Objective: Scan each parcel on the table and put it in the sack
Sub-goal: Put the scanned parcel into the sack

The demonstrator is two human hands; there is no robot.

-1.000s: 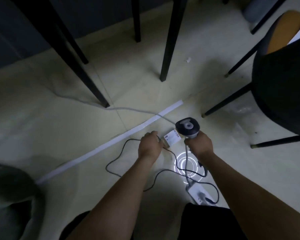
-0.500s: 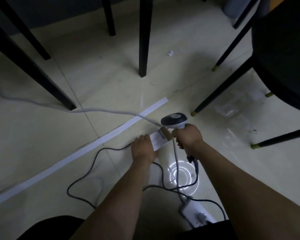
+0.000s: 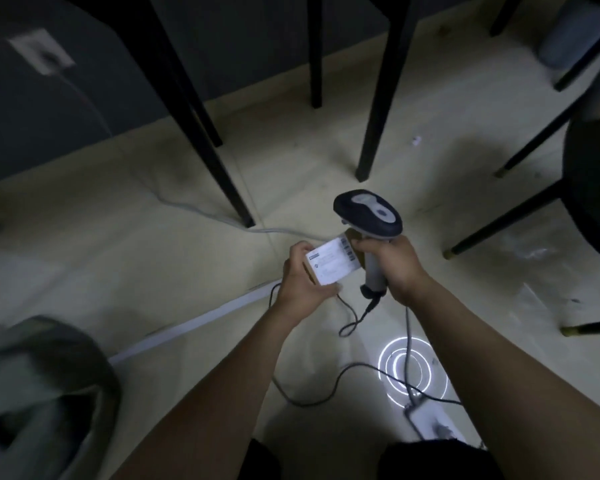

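Note:
My left hand (image 3: 303,284) grips a small brown parcel (image 3: 333,265) with a white printed label facing up, held above the floor. Just right of it my right hand (image 3: 397,268) is wrapped around the handle of a grey and dark barcode scanner (image 3: 368,214), whose head sits just above the parcel's right end. The scanner's cable hangs down toward the floor. A greyish-green sack (image 3: 39,386) lies open at the lower left, blurred.
Black table and chair legs (image 3: 378,98) stand ahead and to the right. Cables (image 3: 326,389) loop over the pale floor, leading to a white power strip (image 3: 433,422). A white strip (image 3: 194,323) crosses the floor. A wall socket (image 3: 42,53) sits on the dark wall.
Both hands have risen from the floor with the parcel and scanner. The view has swung left, bringing the sack and wall socket into sight.

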